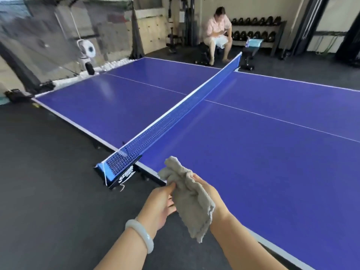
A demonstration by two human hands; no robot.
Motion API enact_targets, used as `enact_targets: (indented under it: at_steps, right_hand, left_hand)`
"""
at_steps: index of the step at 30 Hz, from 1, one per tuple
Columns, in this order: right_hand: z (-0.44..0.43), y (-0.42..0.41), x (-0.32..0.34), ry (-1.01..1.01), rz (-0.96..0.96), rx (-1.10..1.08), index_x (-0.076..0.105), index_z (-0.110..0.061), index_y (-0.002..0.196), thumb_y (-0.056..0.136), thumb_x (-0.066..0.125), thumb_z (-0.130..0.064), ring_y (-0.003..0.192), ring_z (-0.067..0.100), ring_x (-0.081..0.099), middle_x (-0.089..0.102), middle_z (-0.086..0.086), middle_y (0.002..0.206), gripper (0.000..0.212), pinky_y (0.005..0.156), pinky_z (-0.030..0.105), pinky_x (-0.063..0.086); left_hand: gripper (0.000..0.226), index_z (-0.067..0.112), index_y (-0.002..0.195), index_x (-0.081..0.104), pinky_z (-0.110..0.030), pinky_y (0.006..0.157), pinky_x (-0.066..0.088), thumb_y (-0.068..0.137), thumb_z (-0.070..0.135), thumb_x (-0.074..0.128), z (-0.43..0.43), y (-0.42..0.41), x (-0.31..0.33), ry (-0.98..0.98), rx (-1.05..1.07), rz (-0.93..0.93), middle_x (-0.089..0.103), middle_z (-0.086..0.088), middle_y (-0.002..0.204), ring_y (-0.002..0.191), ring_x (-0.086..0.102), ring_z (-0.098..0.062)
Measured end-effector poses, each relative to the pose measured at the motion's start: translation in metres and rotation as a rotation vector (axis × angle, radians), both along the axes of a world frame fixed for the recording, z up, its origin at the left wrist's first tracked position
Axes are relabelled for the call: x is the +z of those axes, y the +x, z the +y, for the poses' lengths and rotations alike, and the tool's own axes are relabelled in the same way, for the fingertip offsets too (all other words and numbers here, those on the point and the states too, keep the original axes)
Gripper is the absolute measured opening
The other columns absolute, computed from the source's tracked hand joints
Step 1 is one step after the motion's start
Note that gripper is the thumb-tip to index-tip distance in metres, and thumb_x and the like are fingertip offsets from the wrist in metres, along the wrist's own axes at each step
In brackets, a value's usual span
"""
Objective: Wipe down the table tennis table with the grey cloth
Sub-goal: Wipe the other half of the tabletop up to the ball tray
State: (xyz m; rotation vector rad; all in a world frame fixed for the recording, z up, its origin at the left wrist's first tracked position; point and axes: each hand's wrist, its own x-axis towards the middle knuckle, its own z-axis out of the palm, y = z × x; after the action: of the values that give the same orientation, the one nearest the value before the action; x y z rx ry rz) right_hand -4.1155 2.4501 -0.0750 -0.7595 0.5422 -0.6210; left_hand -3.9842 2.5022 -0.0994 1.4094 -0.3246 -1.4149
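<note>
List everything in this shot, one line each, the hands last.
table tennis table: one, blue with white lines, centre and right
net: one, blue with white top band, stretched across the table
grey cloth: one, grey, held over the table's near edge
ball machine: one, white, beyond the far left end
balls: many, white, heaped at that far end
seated person: one, pale clothes, behind the table
dumbbell rack: one, dark, against the back wall
bracelet: one, white, on left wrist
left hand: one, pinches the cloth
right hand: one, holds the cloth
</note>
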Motion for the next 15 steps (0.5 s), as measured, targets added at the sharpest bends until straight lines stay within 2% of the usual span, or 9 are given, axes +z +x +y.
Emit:
enact_targets:
  at_steps: [2, 3, 5, 7, 8, 9, 12, 13, 15]
  right_hand:
    - [0.015, 0.029, 0.005, 0.004, -0.050, 0.127, 0.046, 0.017, 0.121, 0.105, 0.034, -0.024, 0.112, 0.035, 0.045, 0.049, 0.029, 0.118, 0.045, 0.103, 0.044, 0.033]
    - [0.020, 0.041, 0.010, 0.034, -0.040, 0.186, 0.051, 0.011, 0.116, 0.105, 0.036, -0.028, 0.110, 0.033, 0.051, 0.054, 0.025, 0.113, 0.044, 0.099, 0.040, 0.040]
    - [0.022, 0.064, 0.017, 0.050, 0.045, 0.282, 0.054, -0.001, 0.112, 0.100, 0.042, -0.039, 0.097, 0.028, 0.063, 0.065, 0.019, 0.099, 0.042, 0.087, 0.035, 0.052]
    - [0.019, 0.088, 0.015, 0.024, 0.172, 0.401, 0.063, -0.001, 0.095, 0.097, 0.043, -0.046, 0.087, 0.023, 0.068, 0.071, 0.012, 0.088, 0.049, 0.078, 0.032, 0.055]
    - [0.016, 0.100, 0.012, 0.007, 0.245, 0.476, 0.071, -0.002, 0.090, 0.100, 0.041, -0.048, 0.087, 0.022, 0.071, 0.074, 0.011, 0.089, 0.056, 0.077, 0.031, 0.056]
    - [0.013, 0.110, 0.008, -0.005, 0.317, 0.537, 0.077, -0.006, 0.092, 0.101, 0.042, -0.050, 0.092, 0.023, 0.072, 0.075, 0.011, 0.096, 0.057, 0.081, 0.032, 0.056]
    - [0.005, 0.148, -0.002, -0.152, 0.534, 0.624, 0.071, -0.013, 0.117, 0.095, 0.056, -0.054, 0.109, 0.027, 0.068, 0.073, 0.011, 0.114, 0.049, 0.101, 0.039, 0.051]
    - [0.004, 0.163, -0.003, -0.249, 0.611, 0.648, 0.070, -0.017, 0.115, 0.093, 0.060, -0.053, 0.108, 0.026, 0.067, 0.072, 0.007, 0.113, 0.044, 0.101, 0.038, 0.050]
    - [0.002, 0.193, -0.004, -0.415, 0.692, 0.677, 0.067, -0.015, 0.095, 0.092, 0.063, -0.045, 0.094, 0.021, 0.064, 0.069, 0.002, 0.098, 0.030, 0.086, 0.035, 0.050]
  left_hand:
    - [0.023, 0.019, 0.116, 0.068, -0.036, 0.079, 0.053, 0.103, 0.028, 0.051, 0.022, 0.021, 0.003, -0.012, 0.100, 0.010, 0.075, -0.002, 0.109, 0.099, 0.072, -0.015]
    - [0.022, 0.019, 0.114, 0.069, -0.035, 0.075, 0.055, 0.102, 0.025, 0.052, 0.032, 0.029, 0.003, 0.000, 0.143, -0.040, 0.076, -0.002, 0.106, 0.097, 0.073, -0.015]
    - [0.021, 0.015, 0.110, 0.070, -0.032, 0.065, 0.058, 0.101, 0.016, 0.051, 0.048, 0.043, 0.000, 0.053, 0.246, -0.149, 0.077, -0.005, 0.100, 0.092, 0.074, -0.019]
    - [0.022, 0.010, 0.104, 0.071, -0.036, 0.064, 0.060, 0.101, 0.010, 0.049, 0.062, 0.055, -0.006, 0.101, 0.361, -0.218, 0.076, -0.010, 0.098, 0.093, 0.073, -0.027]
    - [0.022, 0.009, 0.101, 0.070, -0.041, 0.067, 0.061, 0.101, 0.009, 0.049, 0.069, 0.062, -0.007, 0.114, 0.427, -0.260, 0.074, -0.013, 0.097, 0.092, 0.071, -0.029]
    - [0.022, 0.009, 0.097, 0.070, -0.046, 0.071, 0.060, 0.102, 0.010, 0.049, 0.075, 0.070, -0.008, 0.129, 0.488, -0.329, 0.073, -0.013, 0.095, 0.090, 0.069, -0.030]
    - [0.020, 0.016, 0.091, 0.066, -0.043, 0.078, 0.050, 0.102, 0.016, 0.049, 0.087, 0.101, -0.002, 0.203, 0.586, -0.600, 0.069, -0.006, 0.092, 0.086, 0.063, -0.024]
    - [0.019, 0.017, 0.092, 0.065, -0.043, 0.081, 0.050, 0.102, 0.018, 0.049, 0.089, 0.113, 0.002, 0.238, 0.594, -0.661, 0.068, -0.004, 0.093, 0.088, 0.063, -0.023]
    - [0.018, 0.013, 0.094, 0.064, -0.041, 0.082, 0.048, 0.103, 0.020, 0.050, 0.091, 0.141, 0.010, 0.294, 0.603, -0.753, 0.066, -0.001, 0.094, 0.091, 0.061, -0.022]
